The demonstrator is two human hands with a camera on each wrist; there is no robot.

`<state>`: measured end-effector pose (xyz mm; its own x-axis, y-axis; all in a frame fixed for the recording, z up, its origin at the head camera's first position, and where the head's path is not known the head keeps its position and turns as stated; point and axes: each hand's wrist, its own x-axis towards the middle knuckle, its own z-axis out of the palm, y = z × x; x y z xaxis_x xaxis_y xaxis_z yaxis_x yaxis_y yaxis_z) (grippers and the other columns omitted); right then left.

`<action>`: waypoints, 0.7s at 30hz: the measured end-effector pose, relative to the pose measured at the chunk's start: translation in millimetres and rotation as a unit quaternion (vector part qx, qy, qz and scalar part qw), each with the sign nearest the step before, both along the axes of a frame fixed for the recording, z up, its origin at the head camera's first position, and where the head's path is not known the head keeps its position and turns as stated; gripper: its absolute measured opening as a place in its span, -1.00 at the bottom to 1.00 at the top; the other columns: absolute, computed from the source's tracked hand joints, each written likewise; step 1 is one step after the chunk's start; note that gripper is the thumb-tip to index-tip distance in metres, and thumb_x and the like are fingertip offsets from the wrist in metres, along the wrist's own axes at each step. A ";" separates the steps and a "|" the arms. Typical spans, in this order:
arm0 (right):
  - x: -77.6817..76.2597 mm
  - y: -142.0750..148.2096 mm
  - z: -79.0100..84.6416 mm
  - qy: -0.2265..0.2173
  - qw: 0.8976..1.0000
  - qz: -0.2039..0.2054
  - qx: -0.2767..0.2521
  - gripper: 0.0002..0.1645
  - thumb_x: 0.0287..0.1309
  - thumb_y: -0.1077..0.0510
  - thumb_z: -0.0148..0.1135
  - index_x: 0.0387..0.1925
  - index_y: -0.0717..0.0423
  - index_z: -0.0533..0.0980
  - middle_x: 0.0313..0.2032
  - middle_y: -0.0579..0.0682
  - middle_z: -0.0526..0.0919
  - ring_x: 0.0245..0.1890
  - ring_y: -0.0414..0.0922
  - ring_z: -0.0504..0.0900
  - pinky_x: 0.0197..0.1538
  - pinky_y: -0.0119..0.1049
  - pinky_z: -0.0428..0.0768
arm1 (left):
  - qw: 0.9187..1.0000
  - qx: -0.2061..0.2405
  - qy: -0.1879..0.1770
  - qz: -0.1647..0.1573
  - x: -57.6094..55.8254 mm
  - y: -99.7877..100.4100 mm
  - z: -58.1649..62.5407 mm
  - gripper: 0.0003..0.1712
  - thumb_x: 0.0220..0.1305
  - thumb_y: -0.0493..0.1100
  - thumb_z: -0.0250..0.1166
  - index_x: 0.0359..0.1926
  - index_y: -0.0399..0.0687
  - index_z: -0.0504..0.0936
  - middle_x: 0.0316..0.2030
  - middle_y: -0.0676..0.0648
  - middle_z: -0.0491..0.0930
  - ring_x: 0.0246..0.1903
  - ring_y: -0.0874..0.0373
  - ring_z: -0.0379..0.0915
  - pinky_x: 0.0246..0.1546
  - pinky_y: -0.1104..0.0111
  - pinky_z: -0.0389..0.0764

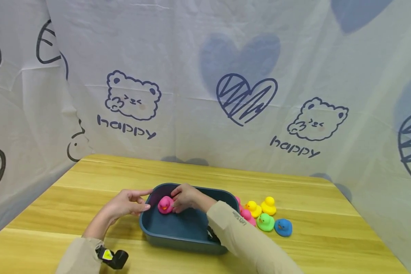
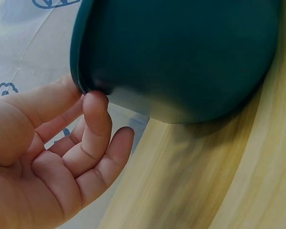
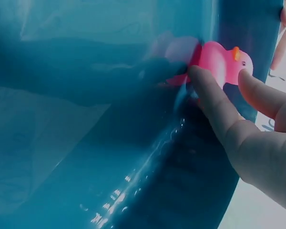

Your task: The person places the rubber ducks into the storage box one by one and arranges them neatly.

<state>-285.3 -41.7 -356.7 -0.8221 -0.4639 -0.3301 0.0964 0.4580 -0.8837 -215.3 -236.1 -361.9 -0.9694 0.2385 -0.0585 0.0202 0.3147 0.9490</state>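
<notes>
Inside a dark teal plastic tub is a pink rubber duck with an orange beak, near the tub's left end. My right hand reaches in over the tub and pinches the duck between thumb and fingers. In the right wrist view, one fingertip lies at the body of the duck and the thumb at its head. At the tub's left end, my left hand pinches the rim from outside. The left wrist view shows its thumb and a fingertip meeting at the edge of the tub.
Right of the tub sit several more rubber ducks: yellow ones, a green one, a blue one and pink ones partly behind the sleeve. The wooden table backs onto a printed curtain.
</notes>
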 end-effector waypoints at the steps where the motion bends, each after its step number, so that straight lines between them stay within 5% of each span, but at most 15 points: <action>1: -0.6 1.8 0.4 -0.008 1.000 0.002 -0.008 -0.55 -0.05 0.56 0.13 -0.03 0.47 0.36 -0.28 0.22 0.51 -0.38 0.08 0.62 -0.31 -0.15 0.60 | 1.000 0.001 0.001 -0.002 -0.1 -0.1 0.0 -0.35 0.13 -0.26 0.25 0.21 -0.39 0.24 -0.52 -0.06 0.47 -0.58 0.13 0.36 -0.53 0.34 0.44; 9: 0.7 14.5 6.7 -0.047 0.998 0.016 -0.045 -0.54 0.02 0.53 0.09 0.02 0.51 0.30 -0.16 0.31 0.49 -0.20 0.20 0.56 -0.18 -0.07 0.56 | 1.000 0.006 0.004 -0.010 -0.3 0.7 -0.4 -0.36 0.13 -0.28 0.24 0.20 -0.41 0.23 -0.52 -0.06 0.48 -0.60 0.15 0.33 -0.56 0.38 0.42; 21: 4.0 39.6 21.2 -0.032 0.994 0.080 -0.064 -0.51 0.11 0.45 0.05 0.09 0.52 0.23 -0.07 0.42 0.44 -0.14 0.20 0.53 -0.13 -0.10 0.54 | 0.999 0.030 -0.024 -0.014 0.2 1.8 -1.0 -0.33 0.14 -0.29 0.23 0.23 -0.39 0.18 -0.46 -0.10 0.50 -0.59 0.17 0.39 -0.54 0.32 0.56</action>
